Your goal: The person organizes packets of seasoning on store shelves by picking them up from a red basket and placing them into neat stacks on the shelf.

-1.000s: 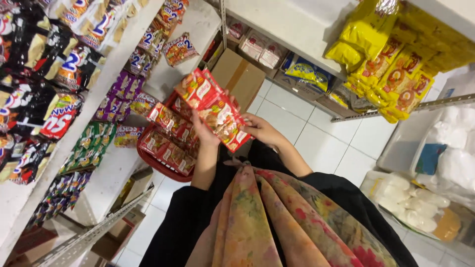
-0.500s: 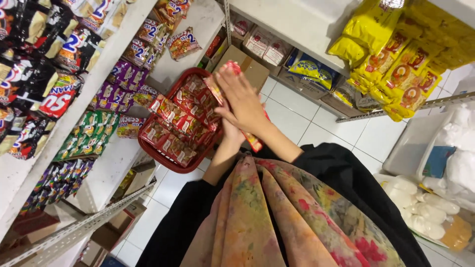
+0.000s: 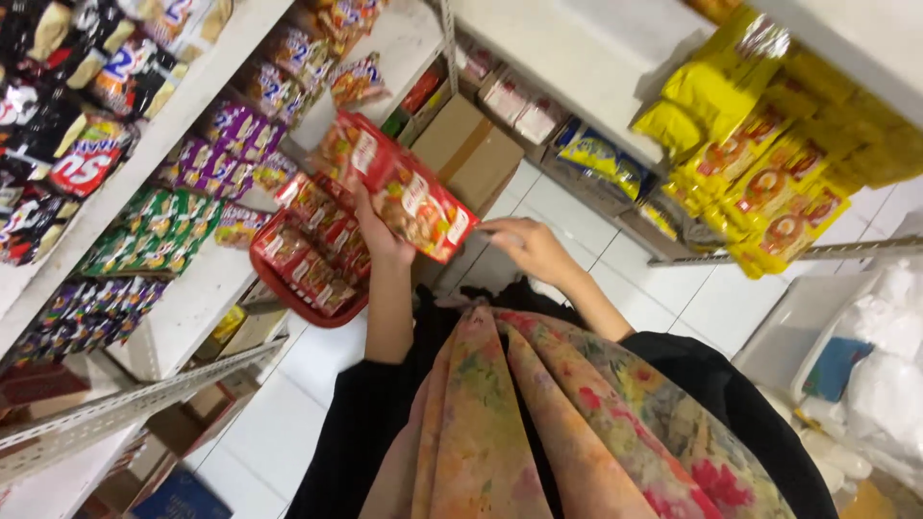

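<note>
Fingers of the left hand (image 3: 377, 231) close around the lower end of a red, glossy plastic strip of snack packets (image 3: 399, 183), whose long axis runs from ten o'clock to four o'clock. Its loose end sits just at nine o'clock of the right hand (image 3: 529, 245), whose half-curled fingers hold nothing. Below, at seven o'clock, hangs a red plastic basket (image 3: 288, 288) filled with matching packets.

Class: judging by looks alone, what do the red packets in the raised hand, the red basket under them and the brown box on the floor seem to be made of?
Red packets: thin printed plastic film, glossy; they crinkle and catch light. Red basket: probably moulded plastic, with a smooth, even-coloured rim. Brown box: cardboard, matt, with flat, sharp-edged flaps.
</note>
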